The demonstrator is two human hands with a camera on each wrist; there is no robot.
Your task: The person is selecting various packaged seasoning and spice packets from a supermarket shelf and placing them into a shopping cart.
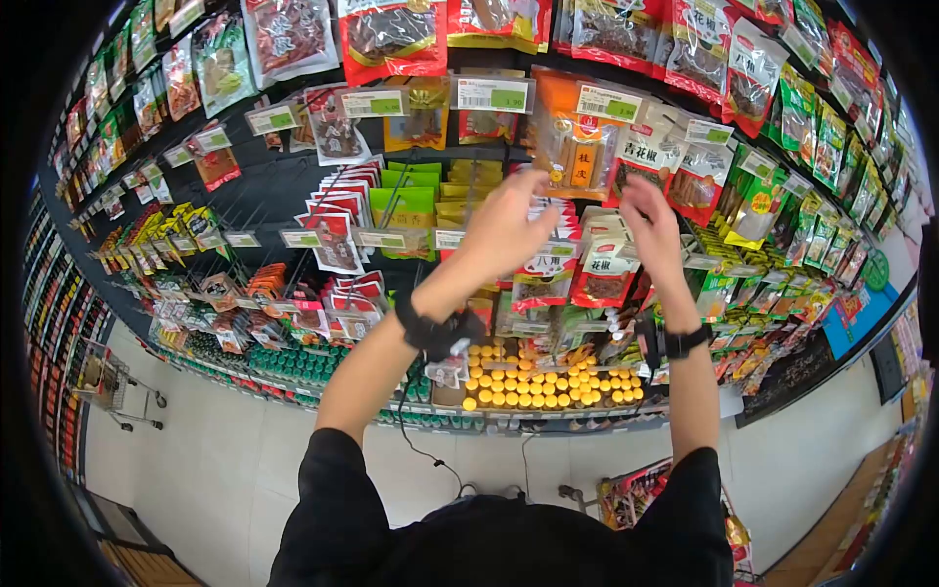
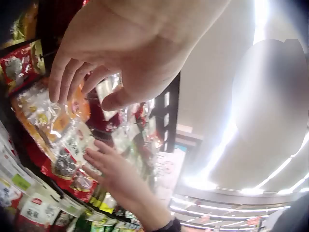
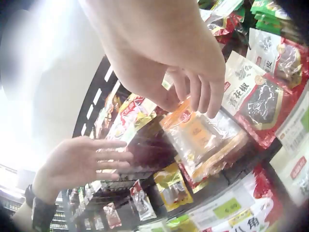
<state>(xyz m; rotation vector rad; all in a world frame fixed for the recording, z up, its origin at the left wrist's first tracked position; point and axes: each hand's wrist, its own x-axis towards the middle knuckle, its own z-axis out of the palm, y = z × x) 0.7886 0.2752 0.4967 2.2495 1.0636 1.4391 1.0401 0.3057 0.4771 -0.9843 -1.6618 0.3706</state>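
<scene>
An orange-topped clear packet of cinnamon bark (image 1: 579,152) hangs from the spice rack between the two hands. My left hand (image 1: 501,233) is raised at the packet's left side, its fingers extended and nothing in them. On the other side, my right hand (image 1: 653,227) has loosely bent fingers, in front of a white and red packet of green Sichuan pepper (image 1: 641,152). In the right wrist view, the right fingertips (image 3: 212,108) overlap the top of the cinnamon packet (image 3: 200,135). The left hand (image 3: 84,159) stands apart from it there, fingers spread.
Below hang star anise packets (image 1: 543,279) and Sichuan pepper packets (image 1: 604,264). Price tags (image 1: 492,95) stick out on hooks. Yellow-capped bottles (image 1: 528,384) line the low shelf. A shopping cart (image 1: 108,382) stands at left; another cart with goods (image 1: 636,494) is near the person's right side.
</scene>
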